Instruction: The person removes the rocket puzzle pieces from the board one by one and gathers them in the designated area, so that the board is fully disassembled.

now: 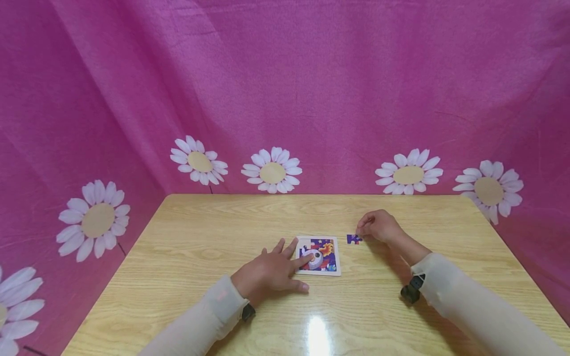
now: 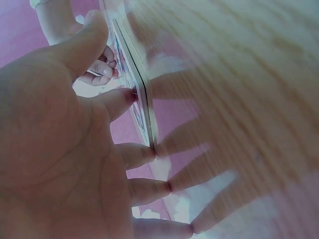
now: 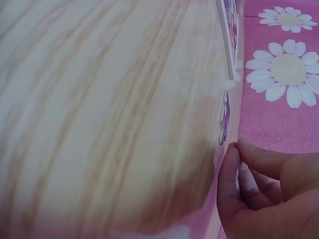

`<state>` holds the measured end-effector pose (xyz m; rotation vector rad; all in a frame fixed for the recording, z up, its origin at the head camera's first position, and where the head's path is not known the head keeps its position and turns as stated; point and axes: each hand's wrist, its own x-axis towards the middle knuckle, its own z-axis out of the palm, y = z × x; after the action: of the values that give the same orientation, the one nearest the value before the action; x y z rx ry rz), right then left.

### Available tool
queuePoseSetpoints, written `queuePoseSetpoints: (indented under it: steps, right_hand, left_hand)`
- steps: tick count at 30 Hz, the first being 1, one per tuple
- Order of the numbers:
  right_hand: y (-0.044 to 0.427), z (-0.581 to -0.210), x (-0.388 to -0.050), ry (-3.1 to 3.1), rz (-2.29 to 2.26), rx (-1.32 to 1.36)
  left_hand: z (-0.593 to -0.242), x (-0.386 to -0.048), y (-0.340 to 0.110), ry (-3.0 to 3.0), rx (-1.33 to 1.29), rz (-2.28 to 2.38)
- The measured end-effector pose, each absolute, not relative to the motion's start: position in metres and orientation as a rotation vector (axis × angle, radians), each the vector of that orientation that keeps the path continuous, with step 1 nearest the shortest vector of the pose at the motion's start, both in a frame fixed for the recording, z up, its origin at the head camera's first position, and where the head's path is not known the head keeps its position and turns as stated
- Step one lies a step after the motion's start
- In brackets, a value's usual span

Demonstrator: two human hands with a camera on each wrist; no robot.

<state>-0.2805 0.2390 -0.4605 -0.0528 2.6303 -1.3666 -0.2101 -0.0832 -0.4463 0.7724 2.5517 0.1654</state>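
A small square jigsaw puzzle [image 1: 328, 249] in a white-edged tray [image 1: 339, 267] lies on the table, with a colourful picture on a dark purple ground. My left hand [image 1: 272, 271] is spread beside its left edge, one finger reaching over the picture and the other fingertips down on or near the tabletop. To the tray's right is a purple jigsaw piece [image 1: 353, 240], also visible edge-on in the right wrist view. Thumb and forefinger of my right hand [image 1: 380, 227] come together at this piece's right end and appear to pinch it; the exact contact is small and partly hidden.
The wooden table [image 1: 200, 232] has a glossy top that reflects the hands. Behind and at the sides hangs a pink cloth [image 1: 311, 99] with white daisies, close to the table's far edge. Dark wrist cameras [image 1: 410, 292] sit under both sleeves.
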Motion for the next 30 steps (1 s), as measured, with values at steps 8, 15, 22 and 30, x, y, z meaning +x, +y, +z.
queuePoseSetpoints:
  steps: [8, 15, 22, 30]
  right_hand:
    - [0.235, -0.460, -0.281, 2.590, -1.438, -0.037]
    - [0.228, -0.460, -0.281, 2.598, -1.435, -0.064]
    - [0.220, -0.458, -0.280, 2.588, -1.425, -0.077]
    - [0.211, -0.457, -0.278, 2.571, -1.431, -0.161]
  left_hand:
    - [-0.445, -0.210, -0.083, 2.549, 0.765, 0.174]
    - [-0.446, -0.211, -0.084, 2.542, 0.760, 0.183]
    - [-0.446, -0.211, -0.084, 2.539, 0.757, 0.184]
    - [-0.446, -0.211, -0.083, 2.540, 0.757, 0.172]
